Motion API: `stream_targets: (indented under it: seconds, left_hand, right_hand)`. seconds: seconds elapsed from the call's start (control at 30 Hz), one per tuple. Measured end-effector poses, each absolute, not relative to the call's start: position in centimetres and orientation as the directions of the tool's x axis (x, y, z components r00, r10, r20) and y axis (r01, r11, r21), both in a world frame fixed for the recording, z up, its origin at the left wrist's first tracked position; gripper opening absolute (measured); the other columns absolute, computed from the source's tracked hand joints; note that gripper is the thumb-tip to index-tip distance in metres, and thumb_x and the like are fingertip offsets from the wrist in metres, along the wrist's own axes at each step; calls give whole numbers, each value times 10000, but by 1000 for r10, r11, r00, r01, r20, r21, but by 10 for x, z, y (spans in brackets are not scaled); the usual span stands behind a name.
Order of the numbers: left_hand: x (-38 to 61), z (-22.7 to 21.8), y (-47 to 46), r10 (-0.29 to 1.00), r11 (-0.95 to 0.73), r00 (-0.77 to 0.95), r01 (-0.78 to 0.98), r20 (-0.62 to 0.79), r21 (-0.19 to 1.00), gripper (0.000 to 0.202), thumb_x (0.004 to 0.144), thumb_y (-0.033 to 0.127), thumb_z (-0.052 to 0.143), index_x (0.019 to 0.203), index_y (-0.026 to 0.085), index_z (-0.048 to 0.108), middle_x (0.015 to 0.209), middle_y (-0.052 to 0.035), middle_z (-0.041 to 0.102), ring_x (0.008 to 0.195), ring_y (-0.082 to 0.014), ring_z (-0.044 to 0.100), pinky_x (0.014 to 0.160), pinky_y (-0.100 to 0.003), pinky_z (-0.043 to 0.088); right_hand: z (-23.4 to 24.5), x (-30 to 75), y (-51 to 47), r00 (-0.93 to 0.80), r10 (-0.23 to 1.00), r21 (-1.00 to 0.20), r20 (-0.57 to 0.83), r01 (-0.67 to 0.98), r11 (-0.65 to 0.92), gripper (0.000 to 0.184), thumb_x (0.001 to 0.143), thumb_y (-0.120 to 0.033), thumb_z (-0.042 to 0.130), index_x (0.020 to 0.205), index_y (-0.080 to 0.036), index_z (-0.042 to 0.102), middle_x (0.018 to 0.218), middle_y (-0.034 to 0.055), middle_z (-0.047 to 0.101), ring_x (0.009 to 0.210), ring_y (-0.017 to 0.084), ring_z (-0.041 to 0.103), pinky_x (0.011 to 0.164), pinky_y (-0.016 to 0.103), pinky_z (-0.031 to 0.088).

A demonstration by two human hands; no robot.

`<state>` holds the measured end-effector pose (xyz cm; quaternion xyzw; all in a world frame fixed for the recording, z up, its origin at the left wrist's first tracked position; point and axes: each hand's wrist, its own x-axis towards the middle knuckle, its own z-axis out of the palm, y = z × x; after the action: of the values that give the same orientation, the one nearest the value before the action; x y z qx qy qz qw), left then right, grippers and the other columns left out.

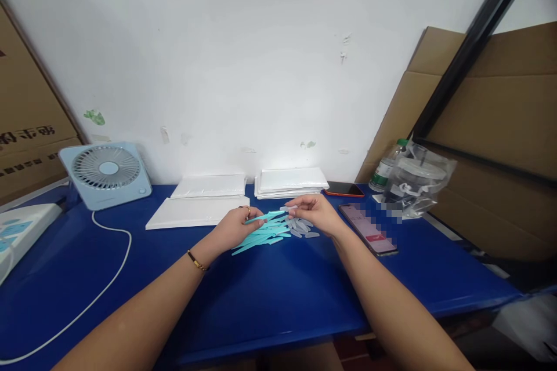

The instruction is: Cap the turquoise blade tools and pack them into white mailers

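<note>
My left hand is closed on the handle of a turquoise eyebrow razor, whose blade end points right. Below it, a loose pile of several more turquoise razors lies on the blue table. My right hand pinches a small translucent blade cap at the tip of the held razor; whether the cap is on the blade I cannot tell. Several similar caps lie under my right fingers, beside the razor pile.
A blue fan and its white cable are on the left. White packets and a white stack line the wall. Two phones lie right, near a bottle and a bagged cup.
</note>
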<state>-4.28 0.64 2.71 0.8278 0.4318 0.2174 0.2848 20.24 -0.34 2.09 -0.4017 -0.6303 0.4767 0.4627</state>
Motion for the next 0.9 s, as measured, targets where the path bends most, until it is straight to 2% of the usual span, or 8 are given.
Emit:
stream_targets:
  seconds: [0.3, 0.37, 0.43, 0.5, 0.6, 0.7, 0.8, 0.9]
  left_hand:
    - [-38, 25, 5, 816, -492, 569, 586, 105, 644, 350, 835, 447, 449, 1021, 220, 640, 981, -27, 631, 910, -185, 569, 790, -282, 444]
    - [-37, 24, 4, 845, -504, 499, 622, 193, 600, 412, 834, 447, 465, 1162, 217, 563, 1055, -51, 598, 966, -198, 553, 816, -304, 449]
    - [-37, 23, 1, 848, -529, 434, 663, 303, 529, 503, 839, 453, 467, 1278, 210, 452, 1168, -81, 541, 1053, -218, 518, 865, -340, 441]
    - [-38, 20, -2, 811, -585, 488, 677, 323, 447, 536, 849, 471, 453, 1316, 213, 404, 1282, -100, 472, 1147, -236, 470, 940, -370, 403]
    - [-37, 12, -9, 730, -671, 665, 655, 157, 348, 646, 827, 567, 444, 1368, 229, 344, 1448, -109, 310, 1318, -283, 292, 1059, -430, 274]
    - [-34, 7, -17, 687, -687, 727, 658, -21, 307, 787, 798, 667, 386, 1428, 227, 214, 1513, -118, 138, 1381, -316, 101, 1091, -506, 147]
    - [-31, 9, -29, 660, -689, 744, 655, -105, 311, 819, 795, 690, 350, 1441, 222, 168, 1517, -117, 85, 1385, -311, 75, 1093, -491, 145]
    - [-29, 16, -42, 617, -714, 777, 619, -125, 327, 839, 769, 703, 389, 1435, 229, 198, 1515, -105, 106, 1382, -305, 108, 1091, -448, 181]
  right_hand:
    - [20, 187, -8, -326, 933, -978, 154, 86, 191, 358, 633, -360, 742, 916, -143, 704, 714, 55, 710, 684, 181, 668, 683, 317, 522]
    - [21, 194, -5, -262, 948, -976, 180, 77, 206, 353, 625, -365, 745, 893, -138, 706, 676, 52, 699, 656, 180, 660, 665, 316, 514]
    - [22, 208, 2, -113, 966, -967, 233, 82, 243, 356, 619, -368, 746, 881, -130, 703, 634, 47, 681, 620, 170, 643, 638, 304, 500]
    - [19, 225, 12, 56, 958, -953, 281, 134, 272, 371, 618, -371, 741, 889, -122, 698, 631, 47, 668, 604, 158, 622, 611, 285, 479]
    - [7, 243, 27, 137, 954, -945, 266, 232, 230, 401, 601, -371, 739, 902, -110, 698, 678, 57, 671, 623, 153, 600, 615, 279, 463]
    - [-7, 244, 36, 71, 973, -933, 219, 308, 187, 407, 608, -372, 724, 913, -104, 698, 711, 56, 678, 645, 154, 592, 635, 282, 460]
    - [-18, 235, 39, -18, 984, -871, 180, 462, 168, 347, 642, -365, 696, 894, -127, 715, 685, 38, 673, 612, 141, 575, 604, 262, 443]
    - [-21, 228, 41, -114, 978, -769, 175, 605, 208, 262, 675, -334, 672, 859, -158, 733, 684, 30, 675, 607, 134, 572, 601, 247, 433]
